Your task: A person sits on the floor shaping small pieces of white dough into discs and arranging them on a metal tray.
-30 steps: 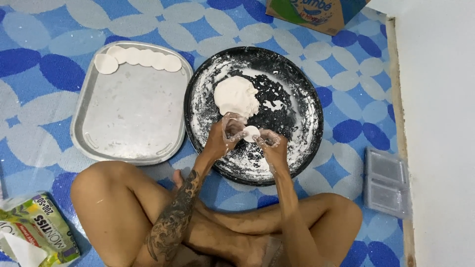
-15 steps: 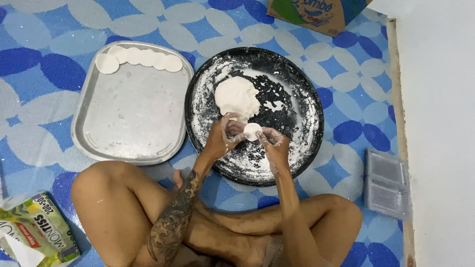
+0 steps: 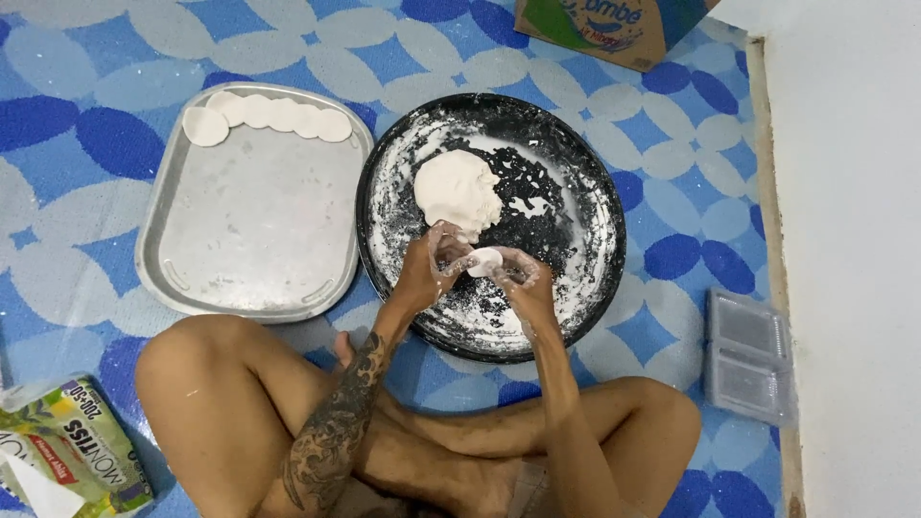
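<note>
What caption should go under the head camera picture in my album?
Both hands, left hand and right hand, pinch a small dough piece over a floury black pan, beside a metal tray of dough discs.

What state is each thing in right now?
Left hand: pinching the small white dough piece.
Right hand: gripping the same piece.
Large white dough lump: resting in the round black floured pan.
Grey metal tray: holds a row of flat dough discs.

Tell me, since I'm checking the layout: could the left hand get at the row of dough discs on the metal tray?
Probably yes: the left hand shares a small dough piece, and nothing stands between it and the dough discs.
</note>
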